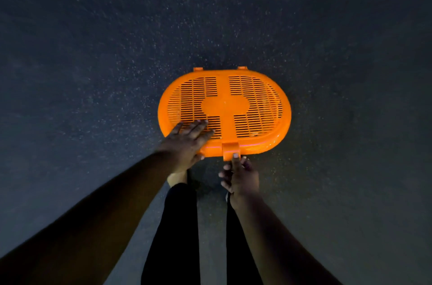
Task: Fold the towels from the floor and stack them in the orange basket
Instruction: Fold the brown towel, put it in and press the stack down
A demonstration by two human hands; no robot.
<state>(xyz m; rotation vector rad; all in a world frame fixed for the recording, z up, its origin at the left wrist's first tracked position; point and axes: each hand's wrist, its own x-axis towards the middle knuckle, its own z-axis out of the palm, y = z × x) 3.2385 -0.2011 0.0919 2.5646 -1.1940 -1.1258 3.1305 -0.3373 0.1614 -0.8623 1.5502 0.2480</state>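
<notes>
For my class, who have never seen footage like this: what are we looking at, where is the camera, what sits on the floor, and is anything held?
There is no machine here. One camera on a person's head looks down at their arms. An orange basket with its slotted lid shut stands on the dark speckled floor. The left hand lies flat on the lid. The right hand touches the front latch with a fingertip. Nothing is gripped, and no towels show.

The oval orange plastic basket lid looks smooth and slightly glossy, slotted in grids. The dark speckled floor looks matt and grainy.
</notes>
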